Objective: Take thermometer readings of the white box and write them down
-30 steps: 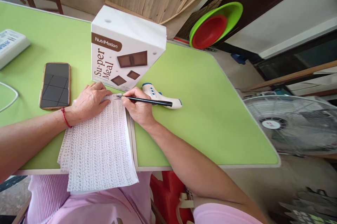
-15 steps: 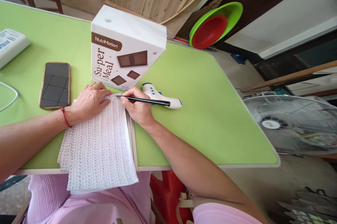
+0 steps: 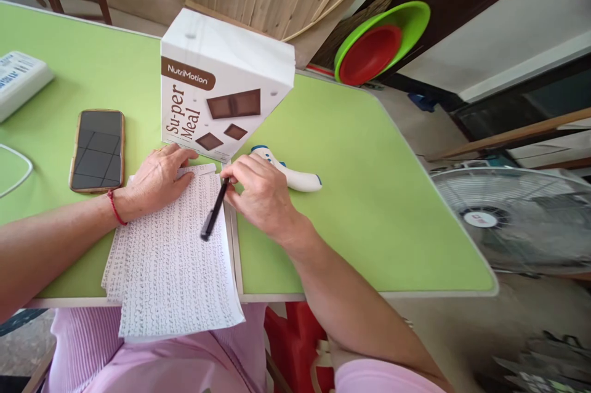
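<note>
Handwritten sheets of paper (image 3: 180, 270) lie stacked on the green table, their lower end hanging over the front edge. My left hand (image 3: 154, 177) rests flat on their upper left part, fingers stretched and thumb apart. Between the fingers of my right hand (image 3: 261, 193) is a black pen (image 3: 215, 209), slanting down to the left over the paper; the fingers hide its other end. A white and blue infrared thermometer (image 3: 300, 180) lies behind that hand, partly covered by it. Just beyond both hands stands a white NutriMotion box (image 3: 226, 88).
A phone (image 3: 98, 149) in a brown case lies left of my left hand. Farther left are a white box-shaped item (image 3: 21, 82) and a white cable (image 3: 25, 162). A fan (image 3: 498, 220) stands past the right edge of the table (image 3: 369, 226).
My right hand has shifted right and lifted off the writing spot. The pen has swung from pointing right to pointing down toward me. My left hand has stayed in place.
</note>
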`<action>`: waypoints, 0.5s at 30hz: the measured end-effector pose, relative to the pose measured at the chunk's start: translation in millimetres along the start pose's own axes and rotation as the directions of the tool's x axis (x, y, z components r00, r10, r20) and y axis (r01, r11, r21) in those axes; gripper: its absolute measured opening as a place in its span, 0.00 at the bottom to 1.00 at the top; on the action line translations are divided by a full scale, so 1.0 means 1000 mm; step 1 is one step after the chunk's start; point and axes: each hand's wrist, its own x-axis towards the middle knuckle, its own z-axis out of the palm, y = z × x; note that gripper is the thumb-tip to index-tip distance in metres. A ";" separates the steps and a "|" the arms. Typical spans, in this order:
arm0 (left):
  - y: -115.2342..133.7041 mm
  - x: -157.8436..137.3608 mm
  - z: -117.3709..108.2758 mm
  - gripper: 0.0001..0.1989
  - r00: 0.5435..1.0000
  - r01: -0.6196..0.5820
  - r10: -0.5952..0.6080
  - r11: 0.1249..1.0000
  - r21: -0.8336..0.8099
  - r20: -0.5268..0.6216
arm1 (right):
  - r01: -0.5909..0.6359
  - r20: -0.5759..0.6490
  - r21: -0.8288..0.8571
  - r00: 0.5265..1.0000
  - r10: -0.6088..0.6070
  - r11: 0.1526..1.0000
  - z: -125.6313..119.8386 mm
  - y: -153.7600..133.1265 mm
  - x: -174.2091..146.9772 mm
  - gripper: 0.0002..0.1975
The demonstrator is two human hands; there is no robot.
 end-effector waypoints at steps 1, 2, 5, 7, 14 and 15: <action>0.000 0.000 0.000 0.13 0.999 0.014 -0.016 0.999 -0.035 -0.048 | 0.019 0.050 -0.023 0.999 -0.018 1.000 0.000 0.000 -0.001 0.11; 0.000 -0.001 0.000 0.13 0.995 0.027 -0.033 0.997 -0.067 -0.096 | 0.035 0.108 -0.033 0.994 -0.031 0.999 0.000 -0.001 -0.002 0.11; 0.000 -0.001 0.000 0.12 0.983 0.039 -0.059 0.993 -0.116 -0.173 | 0.078 0.278 -0.017 0.958 -0.070 0.997 -0.002 -0.003 -0.002 0.12; -0.002 -0.001 0.001 0.12 0.977 0.042 -0.066 0.992 -0.120 -0.203 | 0.096 0.319 -0.002 0.943 -0.090 0.995 -0.007 -0.003 -0.002 0.12; -0.022 -0.001 0.006 0.28 0.880 0.197 -0.211 0.977 -0.078 -0.426 | -0.112 0.112 -0.227 0.984 0.140 0.967 -0.052 0.051 -0.008 0.08; -0.024 0.000 0.007 0.31 0.888 0.199 -0.216 0.976 -0.084 -0.407 | -0.154 0.063 -0.260 0.982 0.176 0.953 -0.054 0.060 -0.008 0.09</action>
